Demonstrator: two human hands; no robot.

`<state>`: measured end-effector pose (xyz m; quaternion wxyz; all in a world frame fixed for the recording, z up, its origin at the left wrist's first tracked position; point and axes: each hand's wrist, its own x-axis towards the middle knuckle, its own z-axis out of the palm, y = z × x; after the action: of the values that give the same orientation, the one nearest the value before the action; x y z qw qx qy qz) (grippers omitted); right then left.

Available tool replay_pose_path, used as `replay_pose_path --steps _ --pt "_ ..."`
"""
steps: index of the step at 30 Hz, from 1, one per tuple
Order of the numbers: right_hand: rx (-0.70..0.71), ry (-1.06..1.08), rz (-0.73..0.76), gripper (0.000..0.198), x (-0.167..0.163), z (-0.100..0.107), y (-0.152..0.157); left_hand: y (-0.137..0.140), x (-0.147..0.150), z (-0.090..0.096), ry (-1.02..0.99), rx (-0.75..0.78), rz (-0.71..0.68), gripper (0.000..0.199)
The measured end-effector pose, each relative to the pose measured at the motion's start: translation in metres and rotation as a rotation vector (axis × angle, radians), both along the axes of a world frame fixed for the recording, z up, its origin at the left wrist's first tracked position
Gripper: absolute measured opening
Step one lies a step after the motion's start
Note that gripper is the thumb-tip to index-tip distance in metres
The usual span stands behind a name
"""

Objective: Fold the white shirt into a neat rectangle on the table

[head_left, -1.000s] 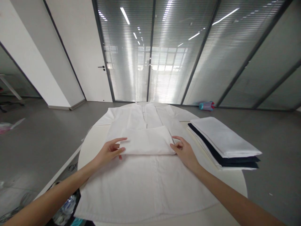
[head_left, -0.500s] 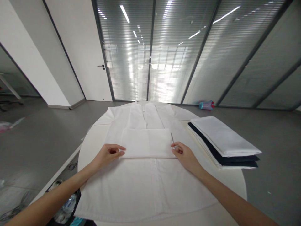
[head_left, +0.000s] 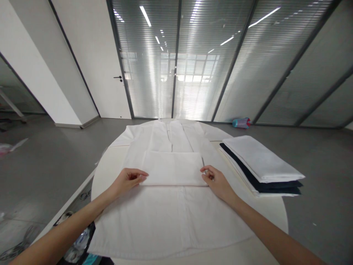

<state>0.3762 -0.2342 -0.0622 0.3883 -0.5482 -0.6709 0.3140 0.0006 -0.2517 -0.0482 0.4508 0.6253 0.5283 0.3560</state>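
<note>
A white short-sleeved garment [head_left: 165, 221] lies spread over a round table, its sleeves toward the far side. Across its middle is a flat white rectangular cloth panel [head_left: 173, 168], with a straight fold along its near edge. My left hand [head_left: 129, 180] pinches the panel's left end between thumb and fingers. At the opposite end, my right hand [head_left: 213, 178] has its thumb and fingertips closed on the right edge, near a dark slit in the cloth. What lies under the panel is hidden.
To the right, a stack of folded white and dark navy cloth [head_left: 261, 162] overhangs the white table [head_left: 275, 213]. Below the table's left side sits a dark container [head_left: 79, 243] with odds and ends. A blue and red bundle [head_left: 241, 123] lies by the glass wall.
The panel's upper right corner has shifted slightly to the right. Both hands stay at its ends, almost unmoved, and the garment lies as before.
</note>
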Motion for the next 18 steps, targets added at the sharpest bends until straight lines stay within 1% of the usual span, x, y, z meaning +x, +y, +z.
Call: replay_pose_path --steps 4,6,7,9,10,11,12,13,15,16,18 --pt "0.009 -0.091 0.02 0.015 0.004 -0.004 -0.001 0.0 -0.003 -0.001 0.053 0.006 -0.061 0.046" --pt "0.102 -0.193 -0.024 0.015 0.005 -0.002 -0.001 0.0 -0.006 0.004 0.119 0.049 -0.048 0.05" --pt "0.182 -0.248 -0.068 0.015 0.005 0.0 -0.001 0.001 -0.007 0.009 0.177 0.102 -0.012 0.051" --pt "0.355 -0.345 -0.146 0.017 0.0 0.007 -0.001 0.001 -0.005 0.024 0.332 0.28 0.085 0.05" --pt "0.42 -0.384 -0.155 0.018 -0.005 0.013 0.0 0.001 -0.002 0.033 0.411 0.384 0.118 0.047" --pt "0.458 -0.421 -0.135 0.02 -0.012 0.019 0.001 0.002 0.004 0.042 0.479 0.479 0.123 0.045" --pt "0.475 -0.459 -0.087 0.023 -0.021 0.025 0.003 0.004 0.012 0.05 0.532 0.562 0.097 0.043" --pt "0.477 -0.498 -0.02 0.027 -0.031 0.031 0.005 0.006 0.022 0.056 0.575 0.626 0.043 0.042" --pt "0.464 -0.584 0.127 0.039 -0.053 0.038 0.011 0.014 0.044 0.059 0.656 0.718 -0.104 0.043" --pt "0.451 -0.627 0.191 0.045 -0.063 0.04 0.014 0.019 0.055 0.056 0.698 0.749 -0.176 0.044" --pt "0.4 -0.702 0.281 0.057 -0.079 0.036 0.022 0.032 0.073 0.04 0.776 0.76 -0.275 0.048"
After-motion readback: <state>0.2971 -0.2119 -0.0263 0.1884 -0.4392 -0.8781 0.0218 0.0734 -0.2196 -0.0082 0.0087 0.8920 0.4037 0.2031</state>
